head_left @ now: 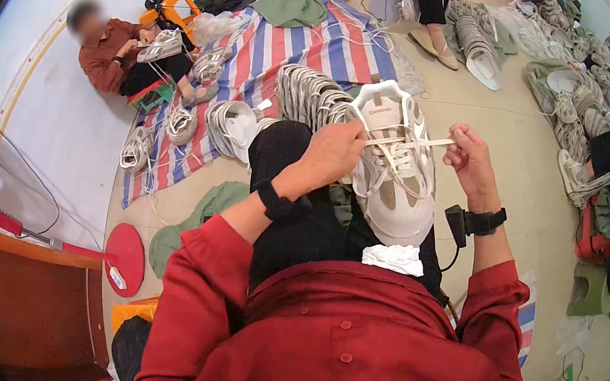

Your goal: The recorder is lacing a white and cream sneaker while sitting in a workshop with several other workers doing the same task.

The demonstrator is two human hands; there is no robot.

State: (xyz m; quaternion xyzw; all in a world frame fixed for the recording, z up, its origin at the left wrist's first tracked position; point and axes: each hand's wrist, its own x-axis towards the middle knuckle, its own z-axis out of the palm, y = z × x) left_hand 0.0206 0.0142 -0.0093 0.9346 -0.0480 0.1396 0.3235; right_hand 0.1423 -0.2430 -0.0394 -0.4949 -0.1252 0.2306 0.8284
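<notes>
A beige and cream sneaker point(395, 202) rests on my lap, its toe toward me and its collar pointing away. Cream shoelaces point(396, 155) run through its eyelets, with loops lying over the tongue. My left hand point(332, 151) is closed on one lace end at the left side of the shoe. Off the shoe's right side, my right hand point(470, 155) pinches the other end, and that lace stretches taut between the fingers and the shoe. A crumpled white tissue point(394, 258) lies on my lap by the toe.
Nested sneakers point(306, 97) stand in a row just beyond my left knee, on a striped plastic sheet point(262, 52). A co-worker point(117, 55) holds a shoe at the left. Further shoe piles point(577, 112) line the right. A red-based fan point(125, 259) stands at left.
</notes>
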